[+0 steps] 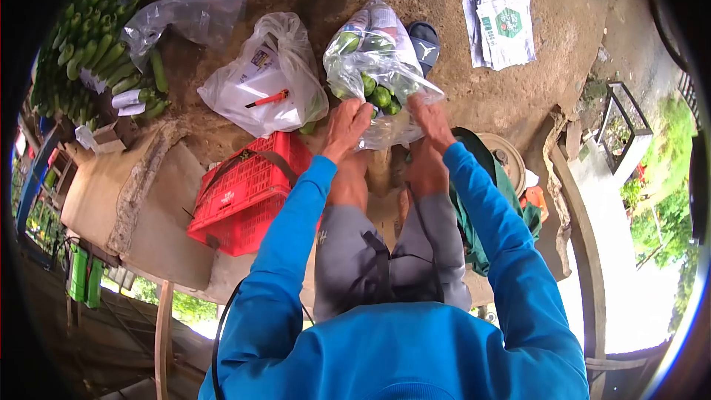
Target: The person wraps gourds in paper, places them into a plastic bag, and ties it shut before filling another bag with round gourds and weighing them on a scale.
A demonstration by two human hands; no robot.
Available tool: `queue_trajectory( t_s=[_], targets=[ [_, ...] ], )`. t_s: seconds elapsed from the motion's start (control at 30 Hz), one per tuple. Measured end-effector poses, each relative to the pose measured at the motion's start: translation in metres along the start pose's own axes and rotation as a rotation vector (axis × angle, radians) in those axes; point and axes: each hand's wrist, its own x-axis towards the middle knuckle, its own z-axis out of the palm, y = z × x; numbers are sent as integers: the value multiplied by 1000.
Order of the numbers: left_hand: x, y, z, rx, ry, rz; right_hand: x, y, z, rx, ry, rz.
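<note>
A clear plastic bag (404,67) lies on the brown ground in front of me, with its near edge toward my body. Inside it are several green cucumbers (381,98) and some printed paper. My left hand (348,126) has its fingers closed on the bag's near left edge. On the opposite side, my right hand (432,120) pinches the near right edge. The plastic between my hands is spread apart, and cucumbers show there. Some of the plastic is hidden under my fingers.
Left of the bag is a whitish plastic bag (248,74) with a red-handled tool (268,98) on top. A red crate (248,192) stands by my left leg. Many cucumbers (92,37) are piled far left. A dark sandal (424,46) and printed paper bundles (507,30) lie right.
</note>
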Motion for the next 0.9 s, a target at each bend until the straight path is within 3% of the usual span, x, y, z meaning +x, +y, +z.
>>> queue_trajectory(
  t_s=[0.07,0.17,0.2,0.23,0.33,0.4,0.47,0.53,0.57,0.73,0.8,0.83,0.9],
  targets=[
    [-3,-7,20,-74,104,32,-7,-7,6,-77,-50,-39],
    [-6,-6,30,-208,124,-59,-10,12,21,-1692,-108,-694],
    [-2,-9,31,-199,105,-62,-3,1,25,-1697,-113,-704],
    [-2,-14,34,-192,81,-73,1,-17,27,-1125,-305,-295],
    [-11,-18,31,-189,36,-110,-8,-28,18,-697,-457,-210],
    [-19,-18,26,-313,11,-68,-4,-20,14,-815,-418,-516],
    [-29,-19,26,-366,110,-10,-1,-17,2,-878,-412,-678],
    [-38,-20,27,-417,203,47,-18,-58,-11,-971,-424,-581],
    [-42,-19,26,-459,225,23,-36,-105,-5,-1044,-222,-478],
    [-52,-23,36,-534,374,-103,-46,-163,29,-1058,-172,-471],
    [-63,-13,28,-448,399,-79,-28,-160,52,-1063,-571,-330],
    [-66,-5,27,-443,437,47,-12,-131,57,-1067,-585,-676],
    [-71,-1,28,-304,435,51,22,-83,71,-1054,-608,-1023]
  ],
)
